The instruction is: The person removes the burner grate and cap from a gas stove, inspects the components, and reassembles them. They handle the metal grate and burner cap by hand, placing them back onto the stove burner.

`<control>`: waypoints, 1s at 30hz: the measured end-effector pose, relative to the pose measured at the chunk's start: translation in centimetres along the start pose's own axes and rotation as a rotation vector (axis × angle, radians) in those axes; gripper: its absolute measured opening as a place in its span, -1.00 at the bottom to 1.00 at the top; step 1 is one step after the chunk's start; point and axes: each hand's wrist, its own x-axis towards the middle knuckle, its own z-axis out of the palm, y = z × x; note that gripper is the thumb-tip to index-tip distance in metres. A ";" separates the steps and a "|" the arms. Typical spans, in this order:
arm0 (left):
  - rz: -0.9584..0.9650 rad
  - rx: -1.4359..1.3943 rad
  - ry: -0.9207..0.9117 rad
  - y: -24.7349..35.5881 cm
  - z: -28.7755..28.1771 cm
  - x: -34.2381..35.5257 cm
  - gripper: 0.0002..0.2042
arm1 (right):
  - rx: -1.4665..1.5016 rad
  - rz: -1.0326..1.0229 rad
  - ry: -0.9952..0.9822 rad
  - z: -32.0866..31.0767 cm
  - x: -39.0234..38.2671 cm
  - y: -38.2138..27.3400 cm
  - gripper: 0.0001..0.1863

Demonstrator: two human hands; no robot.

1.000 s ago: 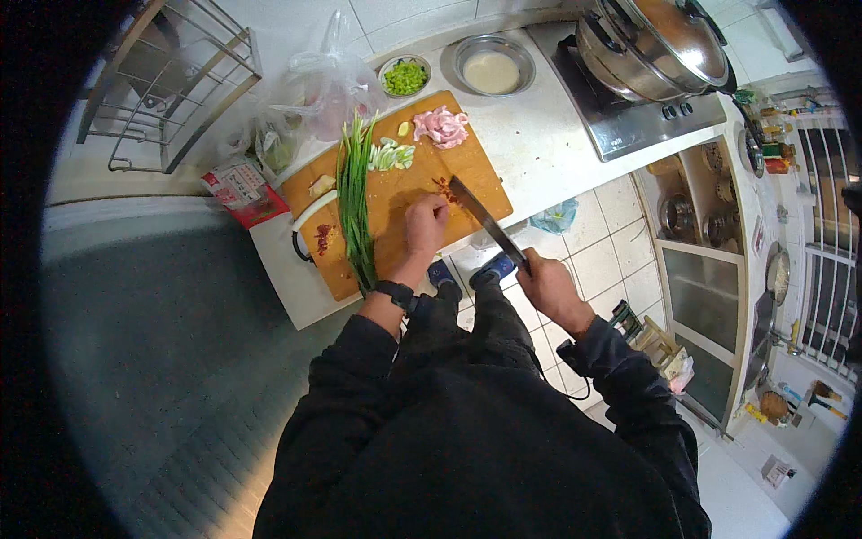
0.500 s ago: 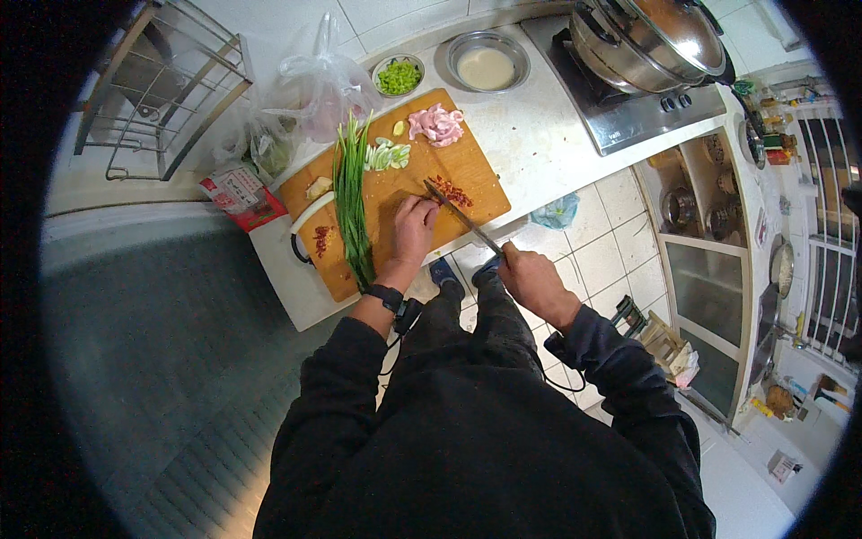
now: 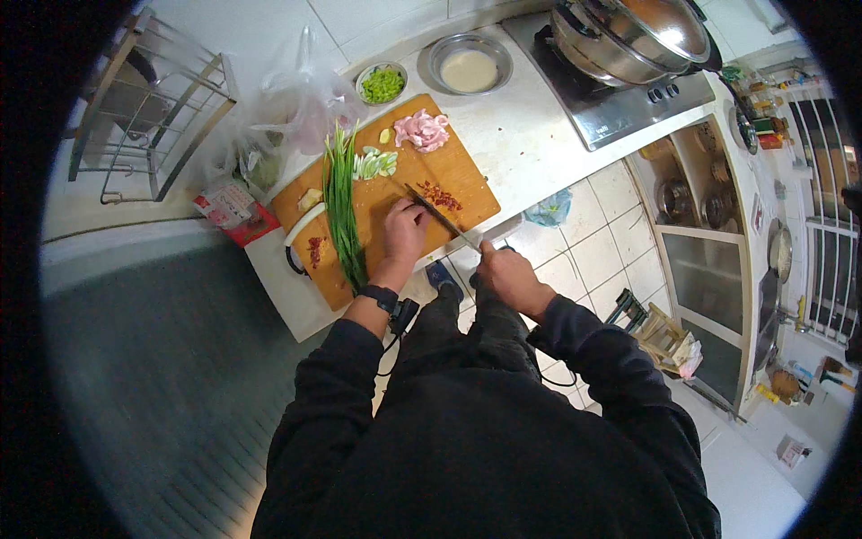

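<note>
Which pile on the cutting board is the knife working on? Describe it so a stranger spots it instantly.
Find the wooden cutting board on the white counter left of the stove. Beside the knife blade in the right hand lies a small pile of chopped red bits. It is the only red heap; the others are pink or green.

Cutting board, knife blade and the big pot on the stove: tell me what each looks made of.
Cutting board: looks like wood, matte orange-brown and stained in places. Knife blade: probably steel, dark and thin, held in the right hand; too small to judge the finish. Pot: polished metal, likely stainless steel, given its bright reflections.
</note>
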 end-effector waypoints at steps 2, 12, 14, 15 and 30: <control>-0.008 0.025 -0.006 0.5 -0.5 -0.2 -0.91 | -0.014 0.008 0.033 0.3 0.2 -0.1 -0.76; -0.079 0.048 0.029 0.3 -2.0 0.4 -0.75 | 0.066 0.092 0.109 -2.4 -3.8 1.1 -0.71; -0.080 -0.001 -0.007 -0.1 -1.5 1.3 -0.73 | 0.060 0.083 0.160 -2.7 -3.9 1.4 -0.73; -0.089 -0.028 -0.034 -0.2 -1.2 1.9 -0.72 | 0.046 0.104 0.170 -2.7 -3.8 1.5 -0.73; -0.007 0.029 -0.031 0.8 -2.9 2.8 -0.78 | 0.100 0.060 0.205 1.8 -1.5 -0.7 -0.71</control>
